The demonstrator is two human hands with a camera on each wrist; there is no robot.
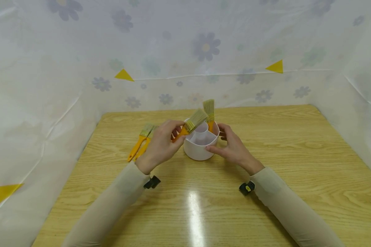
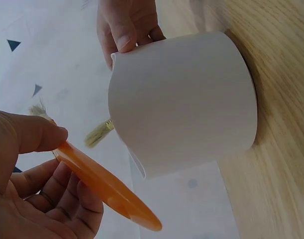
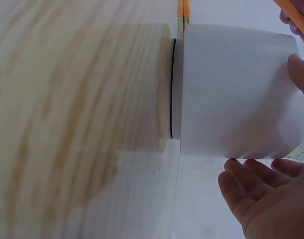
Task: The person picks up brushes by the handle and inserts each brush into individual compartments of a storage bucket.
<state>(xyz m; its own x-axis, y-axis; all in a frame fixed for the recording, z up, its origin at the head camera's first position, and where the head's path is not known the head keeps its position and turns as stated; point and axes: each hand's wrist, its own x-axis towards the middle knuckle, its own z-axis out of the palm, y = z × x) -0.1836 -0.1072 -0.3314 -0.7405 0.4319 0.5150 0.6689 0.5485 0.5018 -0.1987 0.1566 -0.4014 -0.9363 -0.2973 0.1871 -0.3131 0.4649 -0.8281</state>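
My left hand point(image 1: 164, 141) pinches a paintbrush by its orange handle point(image 2: 102, 180), between thumb and fingers. The brush's pale bristles point(image 1: 198, 118) tilt up to the right over the rim of a white round organizer point(image 1: 199, 152) with several compartments. Another paintbrush point(image 1: 209, 111) stands upright inside the organizer's back right compartment, bristles up. My right hand point(image 1: 233, 146) holds the organizer at its right side, thumb near the front rim and fingers on the far wall point(image 3: 241, 94). Left of the organizer, two more paintbrushes point(image 1: 138, 147) lie side by side, partly hidden behind my left hand.
The organizer stands on a wood-grain table point(image 1: 296, 164). A whitish flowered sheet point(image 1: 185, 51) with yellow triangles hangs behind the table and along both sides. Each wrist carries a small black device point(image 1: 246, 188) below the sleeve cuff.
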